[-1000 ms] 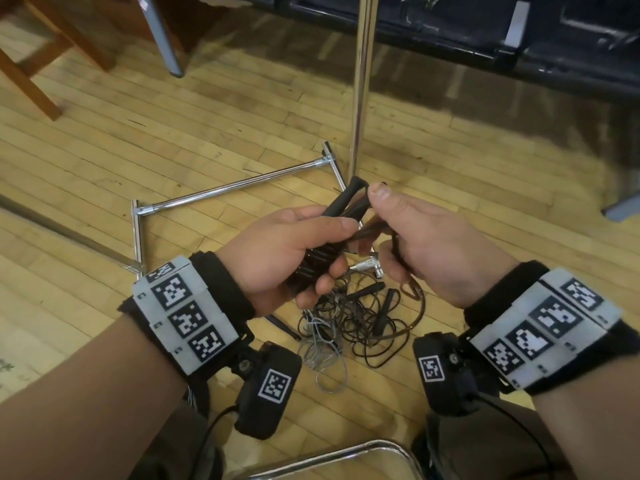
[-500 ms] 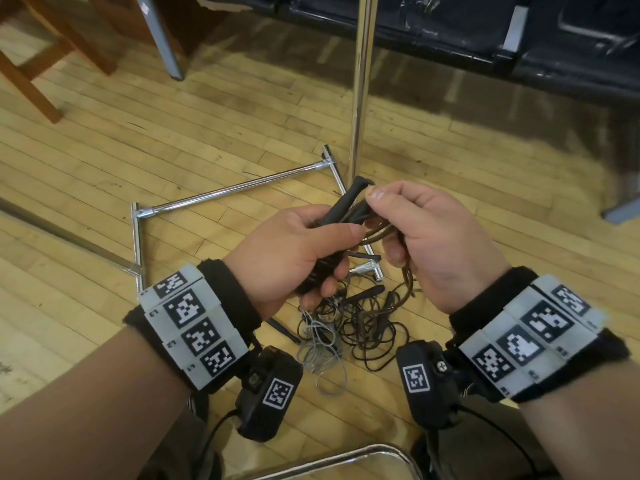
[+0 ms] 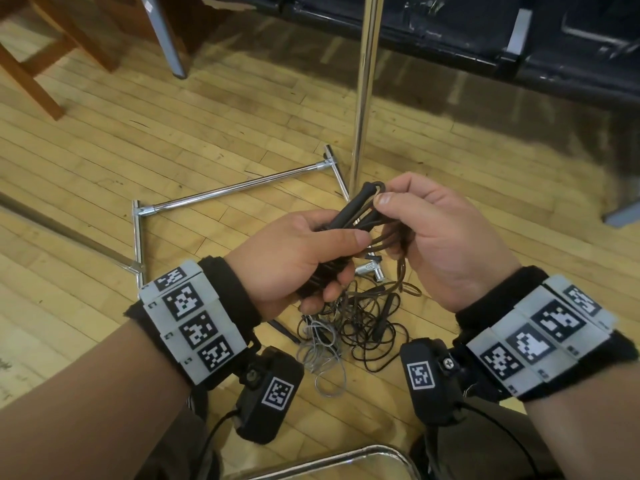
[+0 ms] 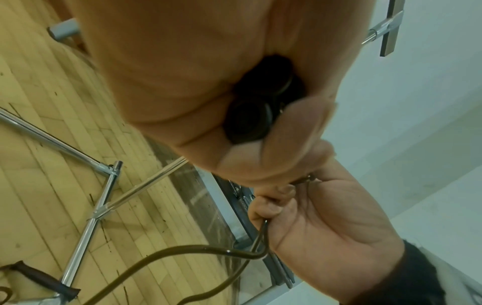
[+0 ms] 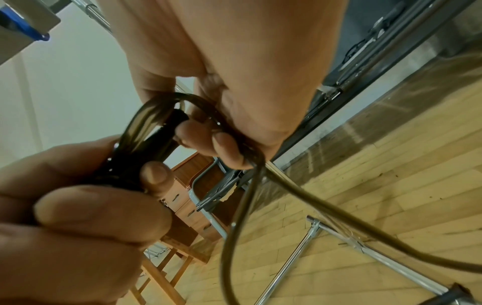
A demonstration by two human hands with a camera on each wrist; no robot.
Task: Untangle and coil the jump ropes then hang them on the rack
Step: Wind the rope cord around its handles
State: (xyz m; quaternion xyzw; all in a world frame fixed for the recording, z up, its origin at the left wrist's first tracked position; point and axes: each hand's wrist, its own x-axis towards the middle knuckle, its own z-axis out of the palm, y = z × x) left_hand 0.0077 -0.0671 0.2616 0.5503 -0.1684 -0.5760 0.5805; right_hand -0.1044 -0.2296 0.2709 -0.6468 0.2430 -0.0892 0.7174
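Jump ropes first: most of them sit in a tangled pile [image 3: 349, 327] on the wood floor [image 3: 104, 168], straight below your hands and inside the chrome base of the rack [image 3: 235, 187]. It's mostly thin black cord, with a few gray loops [image 3: 322, 358] spilling out on the near left side. One black handle [image 3: 384, 315] lies in the middle of the heap.

That rack is the biggest thing in front of you. Its upright pole [image 3: 363, 91] rises out the top of the head view, just behind your fingers. Beyond it runs a dark bench-like frame [image 3: 450, 39], and a wooden chair leg [image 3: 31, 81] shows at far left.

Your left hand [image 3: 294, 258] has its fingers wrapped tight round a pair of black handles [image 3: 349, 213] plus a few coils of cord. From the left wrist camera you can see the round butt ends [image 4: 247, 121] tucked into your palm.

Your right hand [image 3: 446, 240] is curled too, thumb and fingers pinching the dark cord [image 5: 250, 185] right next to the handle tips, so both hands nearly touch. From that pinch, the cord drops in a loose loop toward the pile.

Smallest bit: a chrome fitting [image 3: 369, 270] of the rack base peeks out between your hands.
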